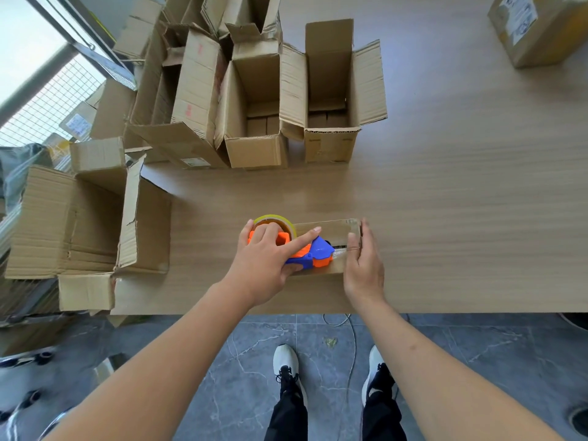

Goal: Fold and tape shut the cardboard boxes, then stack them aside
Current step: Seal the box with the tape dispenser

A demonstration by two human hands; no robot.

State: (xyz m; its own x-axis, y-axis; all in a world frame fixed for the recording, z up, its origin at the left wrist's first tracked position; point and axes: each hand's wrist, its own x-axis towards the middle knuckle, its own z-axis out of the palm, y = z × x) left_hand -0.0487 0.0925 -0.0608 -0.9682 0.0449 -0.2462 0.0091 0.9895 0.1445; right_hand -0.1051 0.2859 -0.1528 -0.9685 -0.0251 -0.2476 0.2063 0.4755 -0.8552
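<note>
A small cardboard box (pixel 337 232) lies closed on the wooden table (pixel 461 218) near its front edge. On top of it sits an orange and blue tape dispenser (pixel 313 253) with a yellowish tape roll (pixel 280 219). My left hand (pixel 270 259) grips the dispenser, index finger stretched along its top. A strip of clear tape runs from the dispenser toward the box's right end. My right hand (pixel 362 262) rests with straight fingers against the right end of the box, holding it steady.
Several open cardboard boxes (pixel 331 90) stand at the back of the table, and a large torn one (pixel 79 224) sits at the left edge. A taped box (pixel 537 27) is at the far right corner. Wooden surface stretches to the right.
</note>
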